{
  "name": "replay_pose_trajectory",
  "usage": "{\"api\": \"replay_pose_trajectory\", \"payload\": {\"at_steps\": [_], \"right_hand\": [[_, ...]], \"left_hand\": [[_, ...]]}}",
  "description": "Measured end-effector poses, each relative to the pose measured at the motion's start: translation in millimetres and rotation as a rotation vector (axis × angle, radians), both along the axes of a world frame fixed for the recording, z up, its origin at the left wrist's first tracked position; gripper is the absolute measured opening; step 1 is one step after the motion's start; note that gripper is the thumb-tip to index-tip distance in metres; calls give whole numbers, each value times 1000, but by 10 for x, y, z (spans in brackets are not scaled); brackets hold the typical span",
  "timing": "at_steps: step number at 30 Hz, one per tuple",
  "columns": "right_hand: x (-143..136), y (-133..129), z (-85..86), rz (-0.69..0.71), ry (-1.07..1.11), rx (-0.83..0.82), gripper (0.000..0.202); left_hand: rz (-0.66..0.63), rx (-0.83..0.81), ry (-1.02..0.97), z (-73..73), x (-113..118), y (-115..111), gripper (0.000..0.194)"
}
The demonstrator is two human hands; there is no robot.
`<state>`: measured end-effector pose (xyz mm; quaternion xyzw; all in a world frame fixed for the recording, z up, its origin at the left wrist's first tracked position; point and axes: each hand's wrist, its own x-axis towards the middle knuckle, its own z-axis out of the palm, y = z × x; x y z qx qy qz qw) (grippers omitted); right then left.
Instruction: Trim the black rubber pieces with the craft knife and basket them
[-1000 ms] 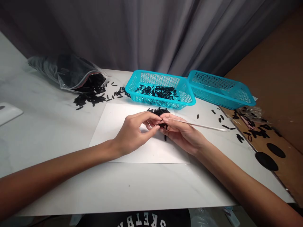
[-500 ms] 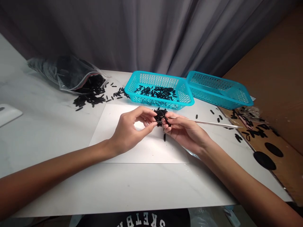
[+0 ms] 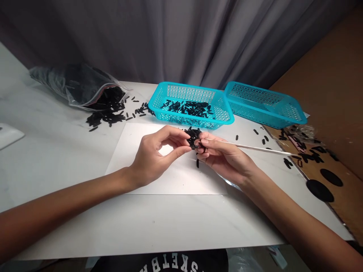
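Both my hands meet over a pile of small black oblong pieces [image 3: 193, 133] on a white sheet [image 3: 170, 181]. My left hand [image 3: 154, 156] curves in from the left, its thumb and fingers pinching a small black piece at the fingertips, partly hidden. My right hand [image 3: 224, 155] holds a thin white stick [image 3: 263, 150] that points off to the right. Its fingertips are closed round the stick's near end and a dark bit there. A single black piece [image 3: 197, 163] lies on the sheet just below the fingertips.
A turquoise basket [image 3: 195, 121] with black pieces stands behind the hands, another turquoise basket [image 3: 269, 117] to its right. At left, a zip bag [image 3: 82, 85] spills black pieces. Black discs [image 3: 320, 190] and scraps lie on a brown board [image 3: 343, 211] at right.
The view has shifted slightly. My hands stay together at the pile, with only small finger movements; the white stick still sits in my right hand.
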<state>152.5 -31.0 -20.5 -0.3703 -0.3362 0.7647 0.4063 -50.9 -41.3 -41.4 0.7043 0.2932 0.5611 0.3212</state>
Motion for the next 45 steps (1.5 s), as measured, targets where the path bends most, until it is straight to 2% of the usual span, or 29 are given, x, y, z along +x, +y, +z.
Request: {"api": "replay_pose_trajectory", "payload": {"at_steps": [6, 10, 17, 23, 29, 37, 45], "right_hand": [[18, -22, 15, 1, 88, -79, 15], [16, -28, 17, -8, 117, -64, 15], [-1, -70, 40, 134, -35, 87, 14], [41, -67, 40, 192, -55, 21, 17], [58, -88, 60, 230, -121, 52, 23], [72, -120, 72, 198, -185, 190, 24], [86, -126, 94, 189, -176, 245, 20]], "left_hand": [[-9, 15, 5, 3, -6, -2, 23], [-16, 2, -5, 21, -4, -8, 22], [-28, -3, -21, 39, -7, -23, 21], [-16, 38, -9, 38, -20, -10, 21], [-8, 68, 5, 56, -28, -10, 24], [-8, 93, 17, 70, -43, -10, 25], [-18, 164, 31, 92, -57, -12, 27]]}}
